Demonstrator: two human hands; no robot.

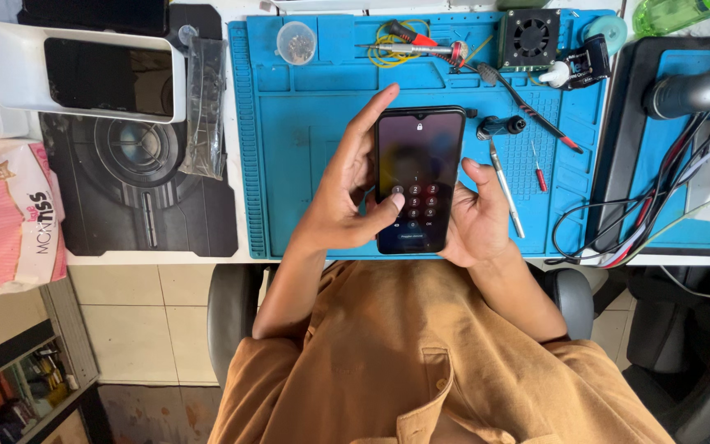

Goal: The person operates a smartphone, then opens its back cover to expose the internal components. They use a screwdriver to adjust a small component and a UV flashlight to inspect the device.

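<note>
The black slab smartphone [418,177] is held above the near edge of the blue silicone work mat [306,164], its screen lit with a keypad. The left hand [345,193] wraps its left edge, thumb pressed on the keypad; the right hand [478,218] cradles the right edge. The lock screen remains up; entry looks unfinished. Tweezers [505,187], a small fan [529,37] and cables [659,205] litter the white desk [240,256]; tiled floor lies below.

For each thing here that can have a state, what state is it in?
phone: screen lit, keypad showing, held upright off the blue mat
left hand: gripping phone's edge, thumb on keypad
right hand: cradling phone's other edge
second phone: screen dark, lying in white tray
small fan: cannot tell if spinning
</note>
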